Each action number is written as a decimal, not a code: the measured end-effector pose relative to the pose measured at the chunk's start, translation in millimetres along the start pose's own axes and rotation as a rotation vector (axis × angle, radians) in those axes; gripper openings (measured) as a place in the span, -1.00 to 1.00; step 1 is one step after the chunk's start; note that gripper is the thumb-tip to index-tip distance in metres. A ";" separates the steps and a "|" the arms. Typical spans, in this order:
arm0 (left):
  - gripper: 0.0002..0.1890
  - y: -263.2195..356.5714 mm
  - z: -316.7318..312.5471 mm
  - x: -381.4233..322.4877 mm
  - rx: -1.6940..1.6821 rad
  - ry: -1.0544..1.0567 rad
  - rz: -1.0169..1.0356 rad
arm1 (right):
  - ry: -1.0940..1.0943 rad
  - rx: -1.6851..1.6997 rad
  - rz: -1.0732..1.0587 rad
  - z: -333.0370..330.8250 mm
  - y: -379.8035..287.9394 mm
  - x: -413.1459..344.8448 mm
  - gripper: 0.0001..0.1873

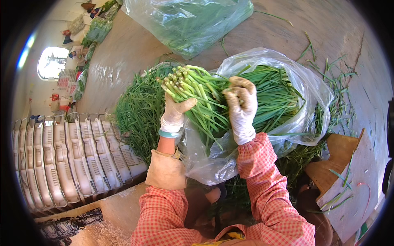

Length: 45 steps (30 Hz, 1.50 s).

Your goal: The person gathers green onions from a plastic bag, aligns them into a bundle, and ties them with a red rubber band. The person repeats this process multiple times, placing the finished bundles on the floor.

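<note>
My left hand (176, 112), in a pale glove with a teal band at the wrist, holds a bunch of long green leafy stalks (200, 89), their pale cut ends pointing up and left. My right hand (242, 103), in a stained pale glove, is beside the bunch with its fingers curled; whether it pinches a leaf cannot be told. Below and to the right, a clear plastic bag (317, 92) lies open around more green stalks (271, 98), laid lengthwise. A heap of loose greens (141, 107) lies left of my left hand.
A filled clear plastic bag (197, 27) lies beyond my hands. Stacked white plastic crates (74, 160) with metal handles stand at the left. A wooden board (351, 184) with leaf scraps is at the lower right. Loose leaves (338, 89) litter the floor. People and bags are far off at the upper left.
</note>
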<state>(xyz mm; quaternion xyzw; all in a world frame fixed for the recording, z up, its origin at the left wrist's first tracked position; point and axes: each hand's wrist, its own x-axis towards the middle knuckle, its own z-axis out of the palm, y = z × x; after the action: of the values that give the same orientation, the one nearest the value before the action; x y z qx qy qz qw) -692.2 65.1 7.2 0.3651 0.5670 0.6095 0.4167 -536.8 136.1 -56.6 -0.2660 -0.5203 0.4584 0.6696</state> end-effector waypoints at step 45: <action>-0.46 131.4 94.9 -442.8 -1.087 0.130 0.043 | -1.195 0.031 0.519 54.7 -438.1 -148.8 0.04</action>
<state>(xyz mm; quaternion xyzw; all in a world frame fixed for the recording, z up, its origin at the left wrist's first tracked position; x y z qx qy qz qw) -446.5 -307.7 158.7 0.0705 0.1871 0.8445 0.4968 -446.2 -195.1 258.4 -0.0726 -0.7153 0.6816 0.1361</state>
